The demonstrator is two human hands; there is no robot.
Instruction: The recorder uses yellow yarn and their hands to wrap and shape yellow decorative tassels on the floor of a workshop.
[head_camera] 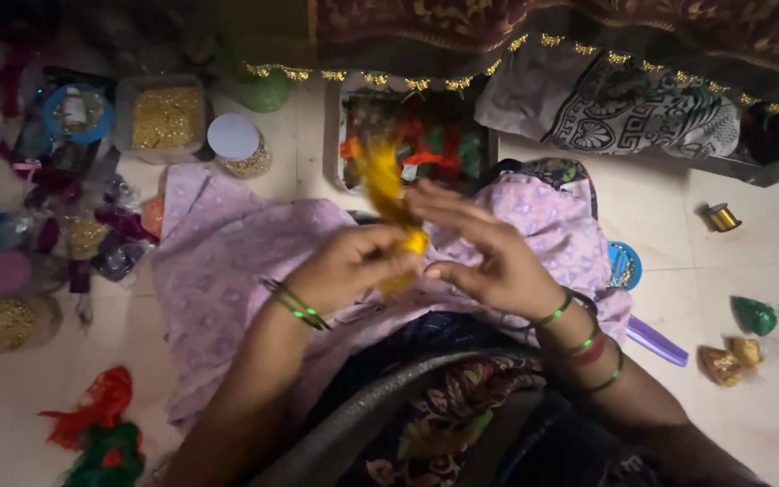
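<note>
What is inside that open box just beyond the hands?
The open box holds a loose heap of red, orange and green pieces. The blurred yellow strip held by the left hand and right hand hides part; its bottom is covered.

Dim overall, with warm, weak light falling from above onto the middle of the view. Brightest on the pale floor tiles (768, 234) and the lilac cloth (227, 243). Deep shadow along the top edge and in the top left corner, also at the bottom over the dark patterned clothing (444, 415). Strong motion blur on the yellow feathery piece (385, 185), almost only a smear. Slightly soft on both hands, left hand (349, 266) and right hand (489, 257). Grainy and muddy in the dark heap of small packets (65, 225) at left. Small glints on the green bangles (579, 334). No hard glare anywhere.
</note>
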